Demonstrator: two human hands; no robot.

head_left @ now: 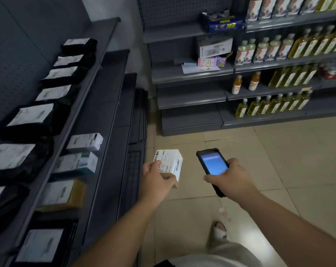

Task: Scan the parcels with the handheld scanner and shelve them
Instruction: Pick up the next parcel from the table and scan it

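My left hand (156,181) grips a small cardboard parcel (171,162) with a white barcode label facing up, held over the tiled floor. Just to its right, my right hand (229,178) holds the black handheld scanner (211,163), its blue screen lit and turned toward me. The scanner's top end sits beside the parcel, a short gap apart. On the grey shelf unit (98,116) to my left lie several labelled parcels: black bags (31,120) on the upper shelf, small white boxes (84,142) and a brown box (64,194) one shelf lower.
Grey shelving (190,93) stands ahead with a blue carton, papers and a pink packet. To its right, shelves hold rows of oil bottles (273,105) and two orange drink bottles. The tiled floor (278,160) lies between the units. My foot (219,230) shows below.
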